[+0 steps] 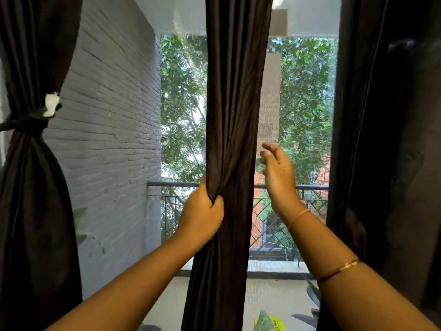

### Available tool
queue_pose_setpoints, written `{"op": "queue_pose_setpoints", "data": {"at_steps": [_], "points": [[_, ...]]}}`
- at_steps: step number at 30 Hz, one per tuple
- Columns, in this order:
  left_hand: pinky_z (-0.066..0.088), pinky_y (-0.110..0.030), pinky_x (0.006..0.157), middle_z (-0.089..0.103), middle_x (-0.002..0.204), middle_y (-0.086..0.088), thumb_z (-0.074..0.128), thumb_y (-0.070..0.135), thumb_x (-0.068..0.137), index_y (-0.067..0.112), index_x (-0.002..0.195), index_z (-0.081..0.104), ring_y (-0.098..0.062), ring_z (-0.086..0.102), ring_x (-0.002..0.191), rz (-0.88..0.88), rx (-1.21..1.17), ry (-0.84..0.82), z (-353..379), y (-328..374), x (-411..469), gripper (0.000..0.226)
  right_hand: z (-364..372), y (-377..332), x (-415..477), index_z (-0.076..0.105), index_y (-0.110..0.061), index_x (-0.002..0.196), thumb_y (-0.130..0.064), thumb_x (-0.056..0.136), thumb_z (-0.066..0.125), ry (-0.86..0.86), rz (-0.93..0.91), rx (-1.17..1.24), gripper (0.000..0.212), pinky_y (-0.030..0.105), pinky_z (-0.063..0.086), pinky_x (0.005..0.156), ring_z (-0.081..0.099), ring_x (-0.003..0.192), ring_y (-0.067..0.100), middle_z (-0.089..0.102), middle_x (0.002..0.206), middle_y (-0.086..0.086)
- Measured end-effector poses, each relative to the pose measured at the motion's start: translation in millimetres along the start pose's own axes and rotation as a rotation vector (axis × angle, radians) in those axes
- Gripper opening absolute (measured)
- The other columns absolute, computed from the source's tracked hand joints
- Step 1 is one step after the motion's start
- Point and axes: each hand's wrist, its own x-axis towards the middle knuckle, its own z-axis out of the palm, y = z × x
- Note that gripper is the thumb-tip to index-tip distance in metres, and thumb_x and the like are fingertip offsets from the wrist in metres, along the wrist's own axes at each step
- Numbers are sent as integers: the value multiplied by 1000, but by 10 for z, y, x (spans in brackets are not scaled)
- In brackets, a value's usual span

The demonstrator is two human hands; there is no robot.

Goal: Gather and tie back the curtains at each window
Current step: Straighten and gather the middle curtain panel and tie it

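Observation:
A dark brown curtain panel (235,103) hangs down the middle of the window, bunched into a narrow column. My left hand (202,213) grips its folds at about railing height. My right hand (278,173) is raised just right of the panel, fingers loosely bent, holding nothing and not touching the cloth. At the far left another dark curtain (28,199) is gathered and bound by a dark tie-back (23,121) with a white tag (51,103). A third dark curtain (386,139) hangs loose along the right edge.
Behind the mesh screen lie a grey brick wall (112,115), a balcony railing (307,187) and trees. Green plant leaves (265,321) show at the bottom, beside a yellow packet.

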Motion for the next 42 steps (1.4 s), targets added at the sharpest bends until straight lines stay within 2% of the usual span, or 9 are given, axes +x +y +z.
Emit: {"op": "queue_pose_setpoints", "data": {"at_steps": [4, 9, 13, 19, 22, 27, 33, 37, 42], "points": [[47, -28, 71, 63, 102, -6, 47, 9, 89, 20, 135, 43, -18, 58, 81, 1, -5, 28, -1, 22, -21, 47, 45, 208, -18, 54, -11, 115, 0, 95, 36, -202, 339, 192, 29, 26, 53, 62, 61, 69, 14, 63, 92, 9], [45, -13, 62, 60, 94, 6, 46, 6, 89, 20, 134, 44, -7, 55, 73, -2, -31, 25, -24, 21, -32, 47, 27, 242, -116, 66, -8, 104, -10, 93, 50, -551, 482, 248, 19, 43, 53, 90, 65, 88, 27, 70, 101, 15], [52, -31, 67, 62, 90, 2, 45, 7, 90, 21, 134, 43, -16, 62, 77, -48, -40, 3, -63, -15, -9, 47, -15, 219, -181, 70, -13, 96, -6, 91, 50, -764, 527, 199, 21, 43, 51, 87, 64, 82, 25, 68, 94, 12], [46, -17, 53, 58, 80, 14, 43, 7, 91, 28, 134, 40, -11, 59, 66, -39, -29, -51, -101, -55, 25, 49, -28, 127, -27, 63, 2, 99, 3, 91, 47, -535, 453, 183, 18, 38, 56, 76, 63, 72, 22, 66, 87, 16], [42, -12, 46, 58, 79, 10, 43, 6, 90, 26, 134, 39, -4, 54, 57, -17, 1, -79, -111, -65, 43, 48, -134, 68, 0, 64, -9, 82, -4, 89, 57, -503, 301, -62, 11, 30, 55, 55, 59, 58, 14, 67, 66, 3], [51, -37, 77, 56, 103, -6, 44, 8, 89, 18, 133, 41, -21, 54, 82, 56, 132, -100, -113, -32, 85, 45, -227, -15, -9, 63, -13, 84, -26, 85, 63, -344, -111, -478, 13, 46, 54, 72, 64, 78, 31, 69, 84, 8], [43, -45, 93, 49, 111, -10, 45, 17, 90, 8, 118, 46, -28, 50, 104, 1, 274, -132, -93, -12, 145, 29, -289, -16, -189, 42, -24, 69, -32, 91, 40, -358, 328, 347, 23, 17, 19, 39, 26, 45, 5, 35, 57, -8], [45, -39, 86, 45, 106, -6, 46, 22, 91, 11, 115, 45, -28, 52, 99, -16, 331, -132, -77, 41, 161, 27, -375, -15, -245, 50, -23, 62, -34, 72, 67, -476, 277, 400, 23, 12, 13, 32, 25, 35, 0, 40, 51, -9], [47, -45, 84, 48, 116, -14, 46, 25, 91, 13, 129, 38, -36, 55, 101, -9, 444, -140, -56, 55, 209, 40, -408, -131, -310, 73, -16, 74, -45, 61, 80, -849, 270, 388, 32, 14, 31, 39, 35, 44, 4, 43, 50, -11]]}}
